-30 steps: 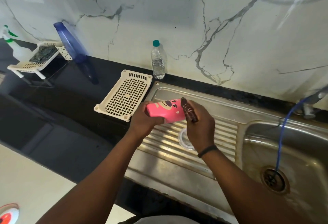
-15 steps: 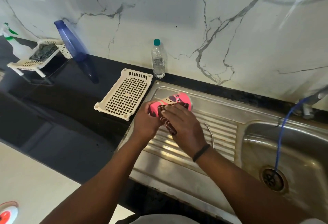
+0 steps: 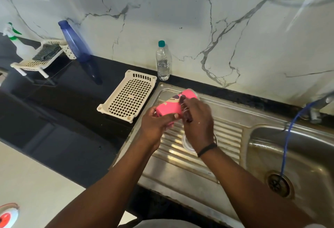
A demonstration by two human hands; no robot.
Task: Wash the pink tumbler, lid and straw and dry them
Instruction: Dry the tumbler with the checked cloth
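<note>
While tilted above the ribbed drainboard (image 3: 227, 137), the pink tumbler (image 3: 169, 107) sits between both hands.
Left hand (image 3: 153, 126) grips its near end; right hand (image 3: 197, 121) clutches a dark scrubber (image 3: 186, 113) against its side.

Over the sink's (image 3: 180, 173) drainboard, the left hand (image 3: 155, 126) is gripping the pink tumbler (image 3: 169, 106) on its side while the right hand (image 3: 198, 124) is pressing a dark cloth (image 3: 187, 113) against it. A clear lid (image 3: 187, 144) is lying on the drainboard under the right wrist.
</note>
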